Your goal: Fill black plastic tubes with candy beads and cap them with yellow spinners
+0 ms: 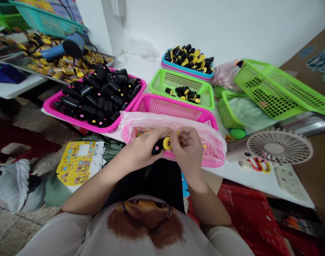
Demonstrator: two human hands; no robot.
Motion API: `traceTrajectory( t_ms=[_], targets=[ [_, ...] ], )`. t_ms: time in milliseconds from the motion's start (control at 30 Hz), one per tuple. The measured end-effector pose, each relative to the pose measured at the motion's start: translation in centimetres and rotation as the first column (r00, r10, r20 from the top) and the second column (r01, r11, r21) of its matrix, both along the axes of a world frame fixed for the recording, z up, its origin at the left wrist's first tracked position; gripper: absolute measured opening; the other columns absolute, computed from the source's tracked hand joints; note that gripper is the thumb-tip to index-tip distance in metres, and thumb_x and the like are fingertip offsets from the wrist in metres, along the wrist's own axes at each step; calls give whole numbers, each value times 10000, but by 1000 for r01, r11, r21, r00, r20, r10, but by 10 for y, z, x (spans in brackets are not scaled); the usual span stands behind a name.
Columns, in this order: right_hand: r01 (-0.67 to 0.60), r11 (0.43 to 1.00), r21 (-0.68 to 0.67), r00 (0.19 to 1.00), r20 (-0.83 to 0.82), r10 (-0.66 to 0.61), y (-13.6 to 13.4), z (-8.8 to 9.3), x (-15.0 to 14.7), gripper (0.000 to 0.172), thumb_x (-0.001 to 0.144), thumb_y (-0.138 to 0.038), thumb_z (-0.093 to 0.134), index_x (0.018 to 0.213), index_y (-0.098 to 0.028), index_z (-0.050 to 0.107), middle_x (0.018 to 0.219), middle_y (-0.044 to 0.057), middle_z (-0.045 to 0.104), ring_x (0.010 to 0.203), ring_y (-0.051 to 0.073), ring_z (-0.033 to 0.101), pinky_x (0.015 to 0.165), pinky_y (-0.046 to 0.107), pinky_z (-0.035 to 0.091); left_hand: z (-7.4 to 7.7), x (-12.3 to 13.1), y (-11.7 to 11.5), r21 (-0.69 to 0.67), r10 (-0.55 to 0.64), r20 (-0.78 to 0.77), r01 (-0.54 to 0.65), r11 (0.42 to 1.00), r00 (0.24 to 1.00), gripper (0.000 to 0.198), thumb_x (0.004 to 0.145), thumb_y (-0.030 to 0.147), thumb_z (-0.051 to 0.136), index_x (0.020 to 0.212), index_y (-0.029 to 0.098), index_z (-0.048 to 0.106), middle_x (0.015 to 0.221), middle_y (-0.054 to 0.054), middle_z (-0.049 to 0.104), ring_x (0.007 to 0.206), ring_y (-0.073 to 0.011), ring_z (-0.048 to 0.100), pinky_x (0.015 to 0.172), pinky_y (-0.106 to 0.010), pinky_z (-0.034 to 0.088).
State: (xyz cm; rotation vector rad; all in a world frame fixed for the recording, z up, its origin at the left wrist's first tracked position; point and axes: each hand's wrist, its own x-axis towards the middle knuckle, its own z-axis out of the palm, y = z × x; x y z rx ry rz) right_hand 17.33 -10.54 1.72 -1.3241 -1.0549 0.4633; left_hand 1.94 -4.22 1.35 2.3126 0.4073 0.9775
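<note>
Over the near edge of a pink basket [173, 106] lined with a thin pink plastic bag [125, 122], my two hands meet. My left hand [145, 147] is closed round a small black cylinder [156, 148] with a pink dot on its end. Beside it, a short piece with a yellow ring-shaped end [167, 143] shows between the hands; which hand bears it is unclear. My right hand [188, 144] is pinched closed against this yellow-ended piece, and a bit of yellow shows at its fingertips. Small multicoloured bits lie in the bag behind my left hand.
A pink tray of black cylinders [90, 124] stands to the left. Behind are a green basket [157, 85] and a blue tray [168, 65] with black-and-yellow pieces. A small fan [280, 146], green baskets [285, 78] and a red crate [245, 213] are at right.
</note>
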Motion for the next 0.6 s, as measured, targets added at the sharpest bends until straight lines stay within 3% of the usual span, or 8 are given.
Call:
traceTrajectory(
  t_ms=[167, 267, 367, 467, 533, 600],
  targets=[
    [28, 997, 79, 982, 185, -42, 1, -7, -3, 133, 966, -290, 634, 1061, -270, 544, 847, -28, 658, 700, 144, 664, 596, 271, 558, -4, 1, -1, 26, 12, 48, -13, 1000, 999, 557, 922, 66, 620, 1411, 270, 450, 1393, -87, 692, 1279, -241, 719, 1077, -378, 601],
    [91, 953, 290, 861, 458, -221, 2, -11, 0, 46, 987, -249, 666, 1017, -268, 636, 1013, 46, 677, 945, 203, 690, 776, 351, 606, -7, -1, -1, 8, 35, 97, -36, 999, 995, 603, 904, 70, 656, 1422, 275, 425, 1358, -80, 702, 1242, -227, 738, 1020, -320, 612],
    [-158, 906, 393, 724, 670, -165, 2, -13, 10, 138, 1042, -210, 607, 1108, -283, 704, 1041, 47, 737, 1029, 218, 713, 938, 398, 602, -8, -4, -1, -33, 40, 89, -37, 999, 995, 675, 878, 86, 690, 1451, 276, 386, 1349, -80, 697, 1192, -223, 759, 988, -303, 611],
    [-420, 862, 285, 569, 822, 6, 0, -12, 23, 359, 1109, -416, 470, 1356, -221, 642, 1197, 112, 757, 1176, 264, 695, 1041, 462, 580, -9, -6, -1, -98, 68, 129, -55, 994, 989, 681, 877, 150, 722, 1444, 272, 367, 1428, -109, 620, 1074, -191, 787, 939, -295, 620],
    [-452, 869, 203, 467, 884, 37, -2, -11, 28, 537, 1082, -525, 488, 1464, -154, 562, 1293, 165, 726, 1268, 302, 655, 1093, 504, 558, -8, -7, -1, -168, 84, 178, -54, 984, 980, 660, 856, 161, 750, 1393, 277, 383, 1440, -103, 563, 1020, -158, 785, 893, -273, 627],
    [-423, 884, 197, 427, 904, 3, -3, -11, 29, 571, 1063, -449, 580, 1534, -142, 486, 1300, 166, 722, 1286, 304, 649, 1100, 503, 561, -7, -5, -2, -256, 97, 228, -37, 966, 969, 616, 831, 159, 785, 1302, 281, 408, 1362, -63, 538, 1010, -142, 778, 855, -254, 631]
  ],
)
